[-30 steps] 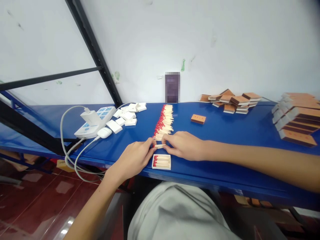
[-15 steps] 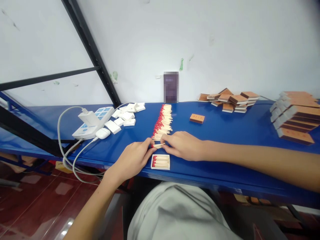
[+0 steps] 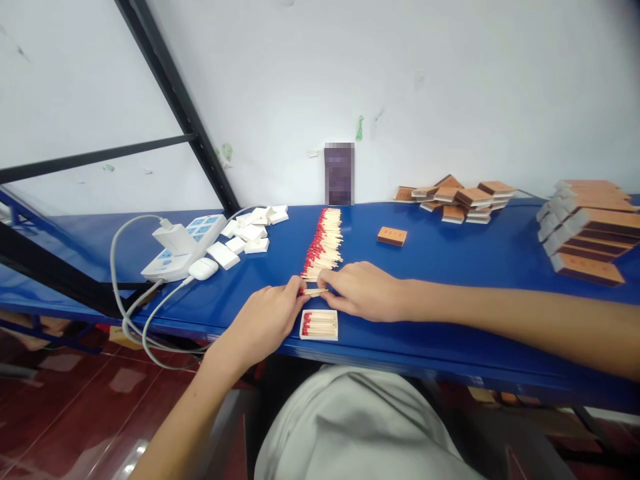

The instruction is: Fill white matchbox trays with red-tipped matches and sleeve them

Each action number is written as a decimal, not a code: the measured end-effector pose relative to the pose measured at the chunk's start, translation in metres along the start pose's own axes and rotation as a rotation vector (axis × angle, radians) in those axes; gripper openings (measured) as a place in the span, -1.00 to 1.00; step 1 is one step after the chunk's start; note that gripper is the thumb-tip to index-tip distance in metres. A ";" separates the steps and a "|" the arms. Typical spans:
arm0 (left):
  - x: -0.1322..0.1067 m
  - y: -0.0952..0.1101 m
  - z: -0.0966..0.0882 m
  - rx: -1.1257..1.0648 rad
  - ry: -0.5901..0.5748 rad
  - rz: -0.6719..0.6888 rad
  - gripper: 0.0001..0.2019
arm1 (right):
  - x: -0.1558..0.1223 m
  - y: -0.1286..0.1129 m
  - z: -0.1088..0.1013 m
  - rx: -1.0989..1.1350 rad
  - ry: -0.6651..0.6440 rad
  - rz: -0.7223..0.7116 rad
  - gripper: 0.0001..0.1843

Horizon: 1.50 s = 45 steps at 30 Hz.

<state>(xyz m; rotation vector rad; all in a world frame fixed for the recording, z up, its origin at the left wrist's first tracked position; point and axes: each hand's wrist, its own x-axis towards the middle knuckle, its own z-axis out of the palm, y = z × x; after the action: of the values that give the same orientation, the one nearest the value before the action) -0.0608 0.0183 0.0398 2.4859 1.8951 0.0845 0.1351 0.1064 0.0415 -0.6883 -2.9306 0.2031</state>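
Between my two hands are a few red-tipped matches (image 3: 314, 293), lying crosswise. My left hand (image 3: 273, 313) pinches them at the red heads, and my right hand (image 3: 357, 290) pinches the plain wooden ends. How many they are I cannot tell. Just below, near the table's front edge, a white matchbox tray (image 3: 319, 338) lies with several matches in it, heads to the left. Beyond my fingers a long pile of loose matches (image 3: 327, 243) stretches toward the wall, red heads on the left side.
White box trays (image 3: 253, 232) lie scattered at the left, beside a power strip (image 3: 200, 233) with cables. One orange matchbox (image 3: 392, 236) lies right of the match pile. More matchboxes (image 3: 463, 196) are heaped by the wall, others stacked (image 3: 590, 230) far right. A blurred dark panel (image 3: 340, 175) stands behind.
The view has shifted slightly, moving everything a little to the left. Both hands keep their pinch on the matches, with barely any movement.
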 end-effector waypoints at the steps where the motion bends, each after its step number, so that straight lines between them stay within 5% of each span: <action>1: 0.000 0.000 0.000 -0.001 0.003 0.002 -0.83 | 0.000 0.000 0.000 -0.009 -0.001 -0.003 -0.80; 14: -0.006 -0.007 0.006 -0.089 0.077 0.054 -0.81 | -0.004 -0.011 -0.017 -0.004 -0.002 0.035 -0.81; 21: -0.012 -0.009 0.009 -0.012 0.243 0.196 -0.79 | -0.014 -0.022 -0.020 0.025 0.027 0.029 -0.85; 30: -0.022 -0.004 0.001 -0.303 0.051 0.227 -0.80 | -0.024 -0.031 -0.020 0.234 -0.035 0.015 -0.86; 45: -0.023 -0.007 0.002 -0.379 0.096 0.221 -0.84 | -0.022 -0.027 -0.019 0.351 -0.061 0.028 -0.90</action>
<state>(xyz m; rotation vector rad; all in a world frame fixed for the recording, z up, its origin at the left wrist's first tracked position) -0.0734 -0.0024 0.0365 2.4444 1.4550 0.5208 0.1459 0.0750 0.0627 -0.6763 -2.8301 0.7308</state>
